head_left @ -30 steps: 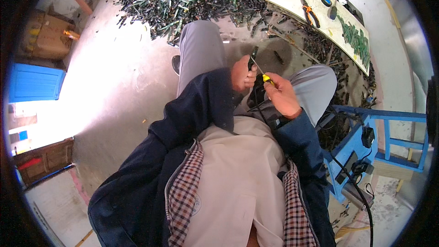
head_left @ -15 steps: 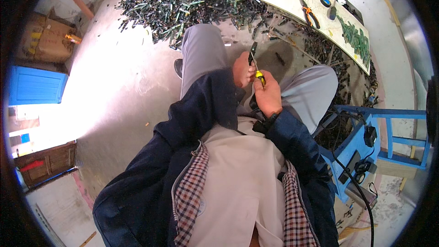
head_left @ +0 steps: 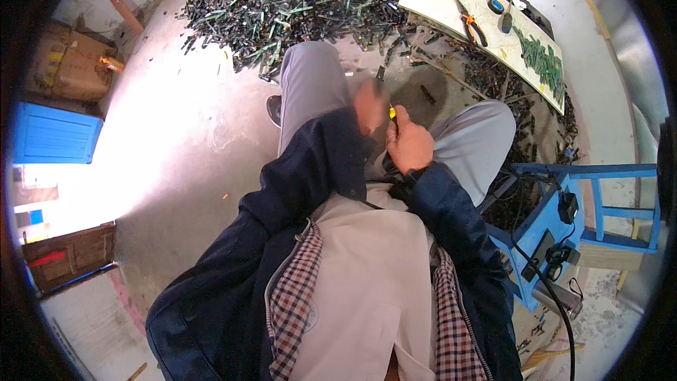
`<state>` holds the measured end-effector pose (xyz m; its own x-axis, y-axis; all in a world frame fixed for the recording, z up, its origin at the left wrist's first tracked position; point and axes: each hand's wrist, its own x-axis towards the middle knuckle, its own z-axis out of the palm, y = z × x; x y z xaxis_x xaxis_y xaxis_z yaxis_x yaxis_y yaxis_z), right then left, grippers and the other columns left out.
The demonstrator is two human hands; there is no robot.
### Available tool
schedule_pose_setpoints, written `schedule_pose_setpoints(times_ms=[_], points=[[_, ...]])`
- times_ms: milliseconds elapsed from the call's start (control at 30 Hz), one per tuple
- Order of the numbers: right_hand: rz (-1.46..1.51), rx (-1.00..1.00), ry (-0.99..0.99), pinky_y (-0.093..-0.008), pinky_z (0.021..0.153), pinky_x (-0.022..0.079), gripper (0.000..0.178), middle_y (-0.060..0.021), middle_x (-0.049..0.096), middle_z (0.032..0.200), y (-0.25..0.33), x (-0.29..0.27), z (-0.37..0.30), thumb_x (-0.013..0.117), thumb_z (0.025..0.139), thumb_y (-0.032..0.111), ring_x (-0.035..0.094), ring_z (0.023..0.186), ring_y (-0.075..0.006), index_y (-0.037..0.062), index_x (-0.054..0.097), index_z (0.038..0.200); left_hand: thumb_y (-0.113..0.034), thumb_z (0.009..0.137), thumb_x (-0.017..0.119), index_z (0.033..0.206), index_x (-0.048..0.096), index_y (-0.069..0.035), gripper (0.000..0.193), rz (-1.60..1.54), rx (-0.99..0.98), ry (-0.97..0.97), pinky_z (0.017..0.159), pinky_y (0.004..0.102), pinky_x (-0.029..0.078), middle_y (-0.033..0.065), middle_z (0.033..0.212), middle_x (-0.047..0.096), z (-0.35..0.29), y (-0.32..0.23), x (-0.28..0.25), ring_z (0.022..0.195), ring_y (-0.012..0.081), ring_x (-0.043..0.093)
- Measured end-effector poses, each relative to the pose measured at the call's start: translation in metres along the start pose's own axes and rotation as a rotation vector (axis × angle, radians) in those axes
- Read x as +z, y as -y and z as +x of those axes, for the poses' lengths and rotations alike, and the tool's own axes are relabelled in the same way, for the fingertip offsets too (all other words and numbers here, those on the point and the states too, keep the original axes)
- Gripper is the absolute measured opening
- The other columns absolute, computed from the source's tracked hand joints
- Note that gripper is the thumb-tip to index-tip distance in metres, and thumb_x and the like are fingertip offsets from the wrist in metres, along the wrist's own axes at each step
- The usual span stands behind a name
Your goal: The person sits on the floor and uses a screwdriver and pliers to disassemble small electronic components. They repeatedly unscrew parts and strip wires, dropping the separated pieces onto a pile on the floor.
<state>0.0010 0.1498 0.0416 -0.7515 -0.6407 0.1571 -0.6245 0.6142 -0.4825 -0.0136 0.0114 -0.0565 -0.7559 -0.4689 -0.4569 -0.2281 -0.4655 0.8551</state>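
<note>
Grey concrete floor (head_left: 176,134) underfoot, brightly lit at left. Large heap of dark green and black stick-like scrap pieces (head_left: 296,0) spread across far side, running on past right knee. Pale work board (head_left: 451,0) lying at upper right on scrap, carrying orange-handled pliers (head_left: 469,28), small round blue item and row of green pieces (head_left: 539,60). Blue-painted wooden frame (head_left: 564,197) just beside right leg, with black adapter and cable (head_left: 557,296) hanging from it. Blue panel (head_left: 49,142) at left edge; brown cardboard box (head_left: 70,63) above it; dark wooden crate (head_left: 70,261) below.

Seated posture, grey trousers, dark blue jacket over checked lining and beige front. Both forearms raised over lap, hands meeting between knees.

Left hand (head_left: 368,106) motion-blurred, apparently closed; exact hold not determinable. Dark slender piece (head_left: 381,73) projecting upward just beyond it, probably held in that hand, though contact cannot be confirmed.

Right hand (head_left: 409,144) clenched, fingers wrapped around small tool with yellow handle (head_left: 392,113), only a short yellow portion and thin dark shaft showing above knuckles. Tool positioned between the two hands, touching or just beside left hand, above gap between thighs. Dark strap visible at right wrist.
</note>
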Motion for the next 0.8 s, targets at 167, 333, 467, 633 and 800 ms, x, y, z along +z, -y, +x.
schedule_pose_setpoints(times_ms=[167,333,467,633,800], points=[[1.072,0.534,0.264,-0.0247,0.035,0.030,0.028,-0.0023,0.049,0.056,-0.010,-0.027,-0.004,0.053,0.087,0.017,0.036,0.039,-0.0071,0.0070,0.059,0.113,-0.043,0.086,0.039,0.066,0.042,-0.015,0.035,-0.400,-0.377,0.193,0.034,0.0252,0.018,-0.0059,0.047,0.029,-0.052,-0.053,0.003,0.035,0.0089,0.022],[1.276,0.717,0.195,-0.0200,0.031,0.020,0.027,0.0017,0.043,0.054,-0.020,-0.040,-0.009,0.051,0.090,0.021,0.029,0.035,-0.0051,0.0073,0.057,0.112,-0.043,0.086,0.038,0.066,0.042,-0.014,0.036,-0.437,-0.373,0.214,0.034,0.0251,0.016,-0.0057,0.047,0.028,-0.051,-0.047,0.002,0.035,0.0085,0.021],[1.351,0.736,0.189,-0.0196,0.031,0.021,0.027,0.0012,0.044,0.054,-0.026,-0.044,-0.010,0.049,0.091,0.023,0.028,0.034,-0.0052,0.0061,0.057,0.110,-0.042,0.086,0.038,0.066,0.042,-0.014,0.035,-0.433,-0.390,0.213,0.034,0.0254,0.016,-0.0055,0.047,0.027,-0.051,-0.049,0.005,0.035,0.0088,0.021],[1.262,0.660,0.283,-0.0195,0.032,0.020,0.025,0.0011,0.044,0.054,-0.024,-0.048,-0.012,0.048,0.091,0.022,0.028,0.034,-0.0053,0.0057,0.058,0.107,-0.041,0.086,0.038,0.066,0.042,-0.013,0.034,-0.424,-0.379,0.199,0.033,0.0256,0.017,-0.0053,0.047,0.027,-0.052,-0.048,0.005,0.034,0.0090,0.021],[1.171,0.703,0.361,-0.0201,0.032,0.020,0.027,0.0004,0.046,0.056,-0.017,-0.045,-0.008,0.050,0.090,0.021,0.028,0.036,-0.0051,0.0036,0.057,0.109,-0.036,0.085,0.038,0.066,0.041,-0.013,0.030,-0.394,-0.337,0.186,0.033,0.0262,0.018,-0.0048,0.047,0.028,-0.049,-0.044,0.004,0.034,0.0096,0.021]])
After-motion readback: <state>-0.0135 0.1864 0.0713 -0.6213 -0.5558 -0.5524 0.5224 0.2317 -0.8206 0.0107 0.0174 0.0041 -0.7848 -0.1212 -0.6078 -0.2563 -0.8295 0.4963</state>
